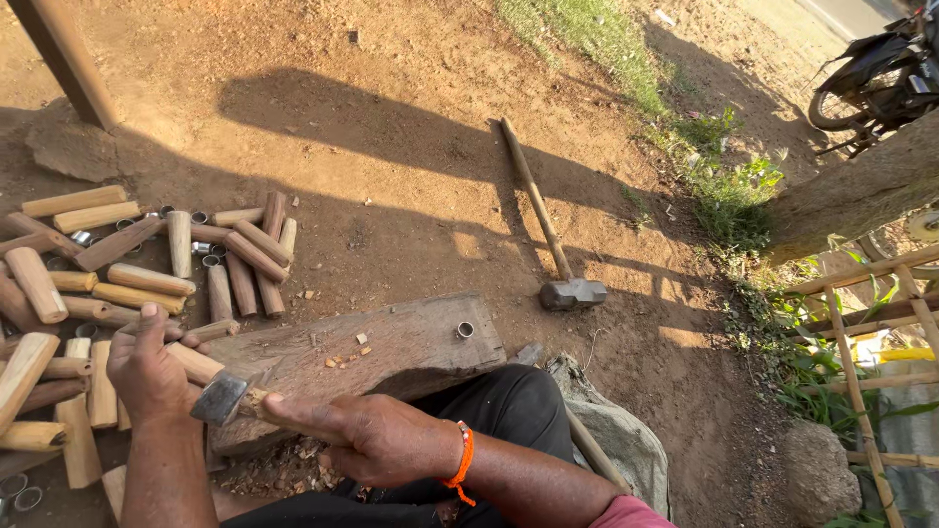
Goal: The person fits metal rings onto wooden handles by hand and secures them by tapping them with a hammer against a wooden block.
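Currently the left hand (147,372) is clenched around a wooden peg (196,364), held at the near-left end of the wood block (391,347). Right hand (377,437) grips a hatchet (223,397), blade touching the peg. Small metal ring (465,330) sits on the block's far end. Peg pile (117,284) left; sledgehammer (558,264) on the dirt beyond.
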